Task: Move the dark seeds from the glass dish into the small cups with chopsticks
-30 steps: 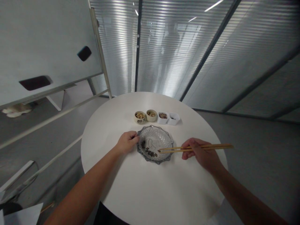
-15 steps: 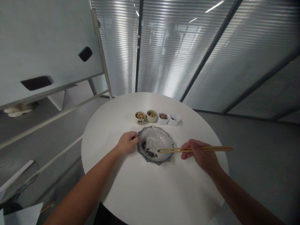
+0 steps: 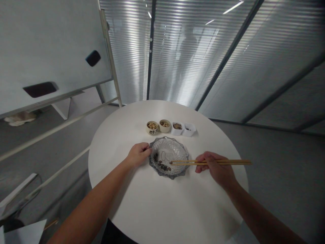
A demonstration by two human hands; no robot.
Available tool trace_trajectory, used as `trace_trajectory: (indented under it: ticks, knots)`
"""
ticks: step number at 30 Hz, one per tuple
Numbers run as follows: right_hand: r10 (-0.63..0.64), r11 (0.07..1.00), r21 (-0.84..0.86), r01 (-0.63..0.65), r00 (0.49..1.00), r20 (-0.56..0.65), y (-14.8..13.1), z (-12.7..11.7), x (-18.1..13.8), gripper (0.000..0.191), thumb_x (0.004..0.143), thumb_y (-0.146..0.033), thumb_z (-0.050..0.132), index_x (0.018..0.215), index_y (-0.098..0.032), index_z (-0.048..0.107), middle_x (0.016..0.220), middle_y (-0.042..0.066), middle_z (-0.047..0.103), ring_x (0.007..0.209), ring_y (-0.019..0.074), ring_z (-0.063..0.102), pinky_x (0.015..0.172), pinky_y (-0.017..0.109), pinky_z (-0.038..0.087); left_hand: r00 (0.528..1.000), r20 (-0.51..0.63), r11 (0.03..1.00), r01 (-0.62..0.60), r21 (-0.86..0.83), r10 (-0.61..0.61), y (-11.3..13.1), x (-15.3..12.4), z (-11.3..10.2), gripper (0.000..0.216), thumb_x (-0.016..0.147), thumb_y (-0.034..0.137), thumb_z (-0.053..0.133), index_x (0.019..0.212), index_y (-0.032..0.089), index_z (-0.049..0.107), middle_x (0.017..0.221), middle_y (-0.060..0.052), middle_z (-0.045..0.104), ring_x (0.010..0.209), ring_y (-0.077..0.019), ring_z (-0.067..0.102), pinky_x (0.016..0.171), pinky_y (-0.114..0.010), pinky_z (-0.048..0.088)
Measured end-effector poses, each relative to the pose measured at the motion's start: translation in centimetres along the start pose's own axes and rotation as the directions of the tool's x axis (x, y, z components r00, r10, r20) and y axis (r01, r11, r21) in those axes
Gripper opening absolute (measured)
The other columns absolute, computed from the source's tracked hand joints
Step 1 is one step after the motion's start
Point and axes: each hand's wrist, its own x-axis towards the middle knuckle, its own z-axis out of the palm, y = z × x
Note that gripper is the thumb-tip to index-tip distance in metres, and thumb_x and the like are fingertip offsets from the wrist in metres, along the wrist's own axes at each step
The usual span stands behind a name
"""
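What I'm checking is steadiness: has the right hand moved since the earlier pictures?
Yes: the right hand has shifted slightly left, toward the glass bowl, judged against the rightmost white dish.

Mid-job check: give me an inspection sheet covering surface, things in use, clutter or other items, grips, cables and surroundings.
Surface: white round table.
Things in use: glass bowl holding dark bean-like pieces; chopsticks, one piece at their tips, pinched or merely touched unclear.
Clutter or other items: two cream cups and two white dishes in a row beyond the bowl.
Grips: left grip on the bowl's rim; right grip around the chopsticks.
Cables: nothing seen.
Surroundings: whiteboard at left; blinds ahead, blurred person behind.
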Motion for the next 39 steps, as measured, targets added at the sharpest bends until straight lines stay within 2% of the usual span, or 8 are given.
trace_trajectory:
  ticks: [10,12,15,19,23,28,34,39]
  knots:
    - [-0.062,0.957,0.264,0.123,0.972,-0.227,2.0,0.0,0.2,0.043,0.090,-0.053,0.062,0.069,-0.016,0.071,0.057,0.006,0.071,0.043,0.0205,0.068,0.045,0.032,0.059,1.000,-0.013,1.000,-0.011,0.002,0.011,0.1,0.0,0.1,0.028,0.082,0.036,0.050,0.060,0.019,0.045,0.059,0.004,0.040,0.059,-0.0111,0.039,0.055,-0.024,0.027]
    - [-0.118,0.916,0.318,0.245,0.922,-0.370,1.2,-0.8,1.2,0.042,0.087,-0.051,0.065,0.064,-0.016,0.069,0.058,0.006,0.071,0.039,0.0196,0.065,0.039,0.032,0.058,1.000,-0.012,1.000,-0.012,0.008,0.012,0.0,0.0,0.1,0.028,0.082,0.036,0.050,0.060,0.019,0.045,0.059,0.004,0.040,0.059,-0.0112,0.040,0.055,-0.024,0.027]
    - [-0.215,0.848,0.279,0.452,0.773,-0.597,-0.2,-2.5,4.0,0.044,0.081,-0.053,0.070,0.055,-0.019,0.062,0.059,0.002,0.070,0.036,0.0189,0.064,0.035,0.033,0.057,1.000,-0.013,1.000,-0.009,0.002,0.009,-0.3,0.1,0.1,0.029,0.083,0.036,0.050,0.060,0.019,0.044,0.058,0.004,0.039,0.059,-0.0112,0.039,0.056,-0.025,0.027]
    - [-0.216,0.902,0.164,0.399,0.747,-0.629,0.0,-4.3,8.7,0.044,0.088,-0.053,0.062,0.062,-0.019,0.066,0.052,0.002,0.065,0.040,0.0175,0.066,0.037,0.027,0.057,1.000,-0.004,1.000,-0.014,-0.019,0.014,-0.5,0.1,0.1,0.030,0.083,0.037,0.051,0.061,0.019,0.043,0.059,0.004,0.037,0.059,-0.0111,0.038,0.055,-0.025,0.027]
    - [-0.133,0.931,0.195,0.308,0.785,-0.605,2.2,-4.5,11.8,0.046,0.085,-0.059,0.064,0.065,-0.018,0.063,0.054,0.001,0.065,0.039,0.0179,0.066,0.036,0.027,0.056,1.000,0.008,1.000,-0.008,-0.015,0.008,-0.4,0.1,0.1,0.029,0.083,0.037,0.050,0.061,0.019,0.042,0.059,0.004,0.037,0.059,-0.0110,0.037,0.055,-0.024,0.027]
    - [-0.092,0.934,0.232,0.272,0.810,-0.579,3.4,-4.7,12.3,0.052,0.087,-0.065,0.057,0.068,-0.017,0.063,0.054,0.003,0.066,0.038,0.0182,0.064,0.038,0.029,0.056,1.000,0.003,1.000,0.003,-0.016,-0.003,-0.3,0.0,0.1,0.029,0.082,0.037,0.050,0.061,0.020,0.041,0.059,0.004,0.037,0.060,-0.0112,0.038,0.056,-0.024,0.028]
    - [-0.040,0.905,0.352,0.240,0.871,-0.490,0.9,-3.7,8.8,0.044,0.087,-0.058,0.061,0.066,-0.019,0.064,0.053,0.003,0.066,0.037,0.0183,0.063,0.039,0.030,0.056,1.000,0.004,1.000,0.001,-0.010,-0.001,0.0,0.0,0.0,0.028,0.082,0.037,0.050,0.061,0.019,0.043,0.059,0.004,0.039,0.060,-0.0113,0.039,0.057,-0.024,0.028]
    - [-0.077,0.920,0.362,0.150,0.975,-0.210,-0.8,1.1,3.9,0.046,0.087,-0.059,0.062,0.071,-0.017,0.069,0.050,0.004,0.066,0.038,0.0181,0.063,0.040,0.030,0.055,1.000,0.001,1.000,-0.006,-0.006,0.006,0.1,0.0,-0.1,0.030,0.082,0.038,0.050,0.061,0.019,0.043,0.059,0.004,0.038,0.060,-0.0115,0.039,0.056,-0.025,0.028]
